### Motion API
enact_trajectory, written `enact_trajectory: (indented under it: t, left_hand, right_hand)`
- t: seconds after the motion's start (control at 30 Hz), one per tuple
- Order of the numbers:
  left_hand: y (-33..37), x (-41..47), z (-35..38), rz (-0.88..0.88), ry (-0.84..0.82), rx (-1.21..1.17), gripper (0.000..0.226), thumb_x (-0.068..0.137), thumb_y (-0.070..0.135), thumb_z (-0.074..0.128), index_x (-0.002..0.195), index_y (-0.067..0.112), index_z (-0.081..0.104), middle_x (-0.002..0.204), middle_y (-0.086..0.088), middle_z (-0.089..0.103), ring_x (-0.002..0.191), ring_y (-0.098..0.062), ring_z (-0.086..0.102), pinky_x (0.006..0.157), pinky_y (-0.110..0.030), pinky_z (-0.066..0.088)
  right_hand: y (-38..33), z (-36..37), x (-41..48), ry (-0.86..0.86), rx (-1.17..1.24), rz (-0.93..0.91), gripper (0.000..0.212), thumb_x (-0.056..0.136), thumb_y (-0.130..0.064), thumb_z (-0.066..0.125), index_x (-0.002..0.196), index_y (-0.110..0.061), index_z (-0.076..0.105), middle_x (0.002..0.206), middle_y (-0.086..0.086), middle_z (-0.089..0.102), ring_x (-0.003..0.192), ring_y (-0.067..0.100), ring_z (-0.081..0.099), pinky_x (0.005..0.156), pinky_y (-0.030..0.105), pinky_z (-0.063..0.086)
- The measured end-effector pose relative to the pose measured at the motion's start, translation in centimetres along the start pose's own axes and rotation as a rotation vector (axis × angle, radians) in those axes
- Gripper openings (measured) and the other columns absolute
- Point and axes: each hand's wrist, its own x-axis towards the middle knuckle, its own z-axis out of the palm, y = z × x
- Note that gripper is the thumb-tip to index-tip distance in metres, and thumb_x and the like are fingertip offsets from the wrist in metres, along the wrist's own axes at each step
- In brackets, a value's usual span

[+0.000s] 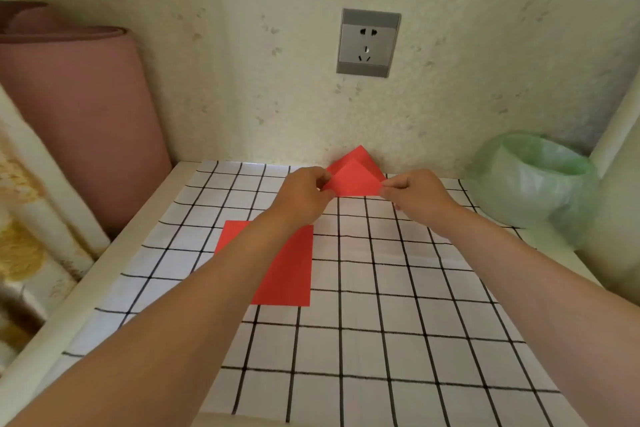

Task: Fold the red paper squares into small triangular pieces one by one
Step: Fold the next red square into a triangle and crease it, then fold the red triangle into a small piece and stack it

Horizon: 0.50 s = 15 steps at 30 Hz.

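Where the folded red paper (353, 178) sits: straight below the wall socket (368, 42), at the foot of the wall, with its lower edge over the far end of the checked cloth (381, 322); I cannot tell whether it touches the cloth.
Shape of the folded red paper: a triangle pointing up toward the socket, with a smaller layer in front of a taller one.
Left hand (304, 194): below and a little left of the socket, thumb and fingers pinching the paper's left corner.
Right hand (415, 194): below and a little right of the socket, fingertips pinching the paper's right corner.
Flat red square (294, 274): unfolded, lying on the cloth well below the socket and to its left, partly hidden under the left forearm.
Green-lined bin (533, 180): lower right of the socket, beside the cloth's far right corner.
Pink roll (79, 121): far left of the socket, standing beside the table.
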Motion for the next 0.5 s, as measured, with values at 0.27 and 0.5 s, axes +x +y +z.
enact_trajectory:
  t: [0.27, 0.5]
  left_hand:
    - [-3.0, 3.5, 2.8, -0.09, 0.184, 0.048, 0.011, 0.082, 0.018, 0.071, 0.091, 0.021, 0.065, 0.079, 0.011, 0.059, 0.084, -0.014, 0.061, 0.075, -0.025, 0.047]
    - [-3.7, 4.7, 3.7, -0.085, 0.24, 0.107, 0.013, 0.083, 0.018, 0.067, 0.096, 0.015, 0.066, 0.089, 0.001, 0.065, 0.087, -0.02, 0.061, 0.077, -0.034, 0.051]
  right_hand:
    - [3.5, 1.5, 3.9, 0.193, -0.071, 0.004, 0.011, 0.079, -0.018, 0.08, 0.078, -0.029, 0.076, 0.078, -0.016, 0.071, 0.078, 0.002, 0.066, 0.077, 0.026, 0.052]
    - [4.1, 2.4, 5.3, 0.264, -0.253, 0.036, 0.013, 0.082, -0.035, 0.077, 0.094, -0.031, 0.074, 0.085, -0.016, 0.066, 0.085, 0.01, 0.064, 0.079, 0.03, 0.053]
